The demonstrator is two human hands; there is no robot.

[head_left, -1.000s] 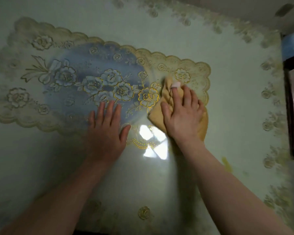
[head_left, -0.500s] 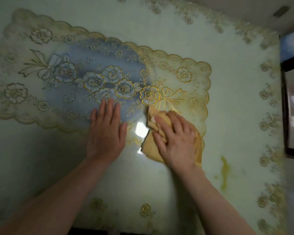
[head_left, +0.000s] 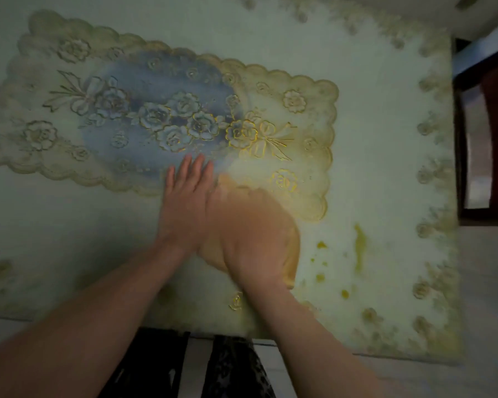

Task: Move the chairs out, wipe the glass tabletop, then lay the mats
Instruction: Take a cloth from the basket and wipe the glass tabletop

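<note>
The glass tabletop [head_left: 385,156] fills the head view, with a scalloped lace mat [head_left: 308,90] showing a blue oval and gold roses lying across it. My left hand [head_left: 184,202] lies flat on the glass at the mat's near edge, fingers straight and together. Right beside it, touching it, my right hand [head_left: 253,245] is smeared by motion and covers a bunched yellow cloth [head_left: 292,254], which it holds against the glass. Its fingers are too blurred to make out singly. Yellow smears [head_left: 360,245] mark the glass just right of the cloth.
The table's front edge [head_left: 357,353] runs below my forearms. Under it stands a dark patterned piece of furniture [head_left: 230,372]. A dark wooden frame [head_left: 460,133] lies past the table's right edge. Lace flowers [head_left: 427,176] border the right side.
My right hand has dragged the cloth down and toward me, off the mat's bow pattern, until it meets my left hand. The left hand has stayed flat in place.
</note>
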